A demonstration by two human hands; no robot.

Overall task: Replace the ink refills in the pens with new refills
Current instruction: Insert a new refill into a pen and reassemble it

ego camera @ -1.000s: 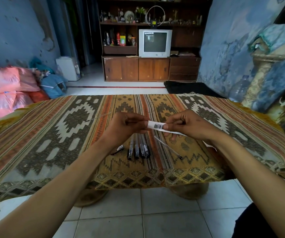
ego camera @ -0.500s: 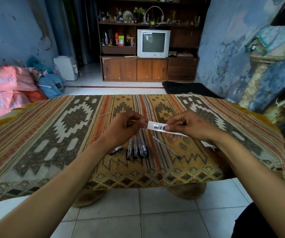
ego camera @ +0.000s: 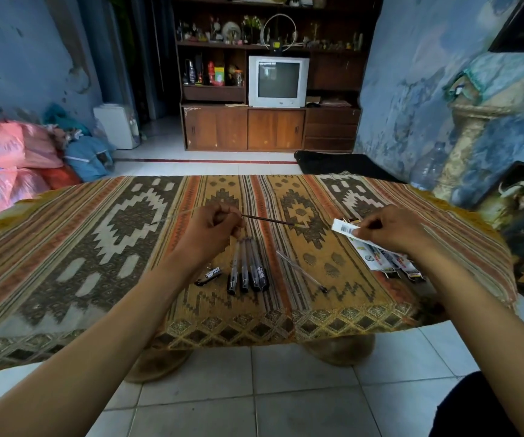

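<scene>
Tiled floor point(ego camera: 254, 398) nearest, then the near edge of the patterned tablecloth point(ego camera: 65, 234), which hangs over the rim. Just beyond that edge: 4 pens point(ego camera: 248, 269) lying side by side, a loose pen cap point(ego camera: 212, 273) to their left, a clear pen barrel point(ego camera: 300, 271) to their right (tip angled toward the near rim). Risk: barrel and pens are round and could roll off onto the tiles if a forearm brushes them.

Left hand point(ego camera: 212, 228) above the pens, fingers pinched on a thin dark refill point(ego camera: 267, 219) that points right. Refill is slender; judged easy to bend or drop if forced into a barrel off-axis.

Right hand point(ego camera: 387, 230) pinches the white refill packet point(ego camera: 344, 228); more packets point(ego camera: 387, 263) lie under the wrist, near the right edge, so a sweep could push them over.

Open room: broad cloth to the left and far side, well apart from both hands. Beyond, cabinet with television point(ego camera: 278, 81).
</scene>
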